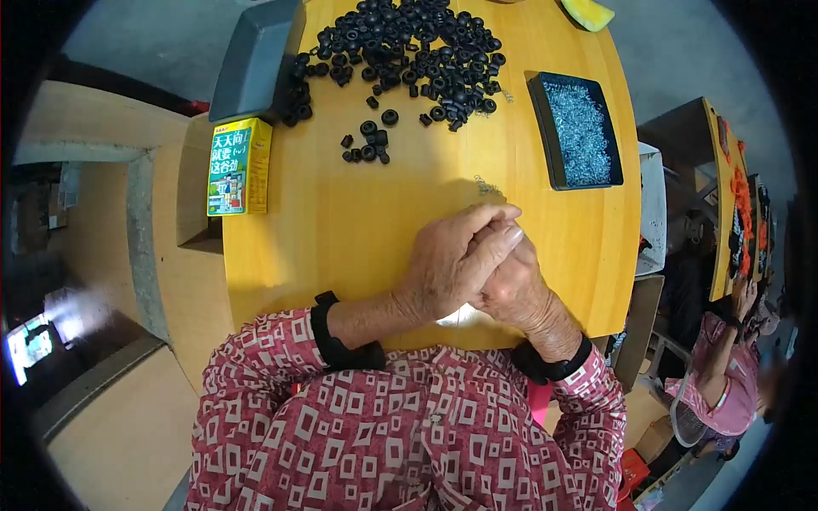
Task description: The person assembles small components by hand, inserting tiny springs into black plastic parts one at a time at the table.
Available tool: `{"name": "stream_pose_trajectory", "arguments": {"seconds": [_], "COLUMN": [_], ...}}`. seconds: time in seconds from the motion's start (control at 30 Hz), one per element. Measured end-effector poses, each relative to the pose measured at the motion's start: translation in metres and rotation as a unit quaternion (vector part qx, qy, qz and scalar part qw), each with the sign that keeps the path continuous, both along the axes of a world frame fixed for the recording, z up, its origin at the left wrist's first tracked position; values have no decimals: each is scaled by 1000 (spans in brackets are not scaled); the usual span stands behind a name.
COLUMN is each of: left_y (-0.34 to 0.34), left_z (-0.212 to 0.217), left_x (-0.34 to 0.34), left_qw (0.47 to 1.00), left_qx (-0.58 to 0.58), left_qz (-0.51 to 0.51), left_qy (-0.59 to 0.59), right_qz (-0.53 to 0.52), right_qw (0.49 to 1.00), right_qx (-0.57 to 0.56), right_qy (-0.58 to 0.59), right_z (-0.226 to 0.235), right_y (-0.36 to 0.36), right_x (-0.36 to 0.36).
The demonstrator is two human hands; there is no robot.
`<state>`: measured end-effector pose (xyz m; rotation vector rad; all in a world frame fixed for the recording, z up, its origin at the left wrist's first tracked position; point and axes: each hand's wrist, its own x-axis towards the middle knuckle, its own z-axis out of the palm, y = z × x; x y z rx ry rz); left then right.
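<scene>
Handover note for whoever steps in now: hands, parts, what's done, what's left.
Left hand: laid over the right, fingers curled; nothing visible in its grasp.
Right hand: underneath, mostly covered; whether it holds anything cannot be told.
Both rest on the yellow table at its near edge.
Parts: pile of black rubber rings at the far side, a few strays nearer; black tray of small metal pieces to the right; grey bin and green-yellow box to the left.
Done: no finished pieces visible.
Left: the ring pile and the full tray look untouched.

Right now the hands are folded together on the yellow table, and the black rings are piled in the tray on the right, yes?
Not quite. The head view shows the tray holds shiny metal bits; the black rings lie loose on the table.
</scene>
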<state>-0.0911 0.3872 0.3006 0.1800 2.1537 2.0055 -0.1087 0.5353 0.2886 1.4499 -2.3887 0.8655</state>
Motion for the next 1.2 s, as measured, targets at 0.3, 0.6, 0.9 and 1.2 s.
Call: {"name": "stream_pose_trajectory", "arguments": {"seconds": [0.3, 0.6, 0.9, 1.2], "left_y": [4, -41, -43, -47], "left_z": [-20, -12, -9, -8], "left_x": [3, -1, -1, 0], "left_qw": [985, 981, 977, 983], "left_qx": [126, 125, 149, 108], "left_qz": [119, -41, -29, -49], "left_qy": [29, -145, -151, -138], "right_qz": [-64, -137, -128, -65], "right_qw": [998, 986, 991, 991], "right_qx": [-13, 40, 25, 104], "right_qy": [-20, 83, 34, 56], "right_z": [8, 19, 25, 26], "right_y": [-8, -2, -2, 3], "right_x": [0, -9, -12, -20]}}
